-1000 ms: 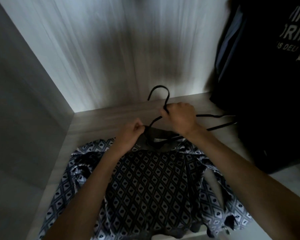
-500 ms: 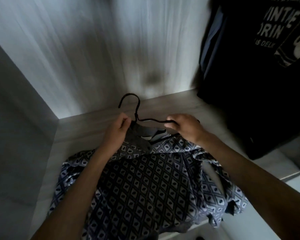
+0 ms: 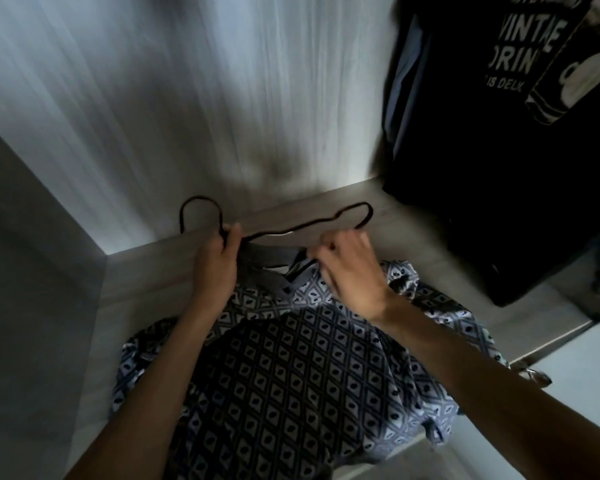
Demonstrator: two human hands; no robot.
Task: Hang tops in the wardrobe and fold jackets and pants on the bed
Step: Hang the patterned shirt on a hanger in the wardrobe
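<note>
The patterned top (image 3: 291, 375) lies spread on the wardrobe floor (image 3: 146, 278), and its bottom edge is cut off by the picture. The left side of the black hanger (image 3: 291, 231) is hidden behind the left hand (image 3: 215, 268). That hand's fingers curl round the hanger's neck, just under the hook. The right hand (image 3: 350, 271) pinches something thin at the open collar. It is likely the collar edge, but the blur makes it hard to tell. A dark printed T-shirt (image 3: 499, 133) hangs on the right, partly out of view. Half a second ago the right hand held the hanger's right arm. Now that arm sticks out bare above the collar.
</note>
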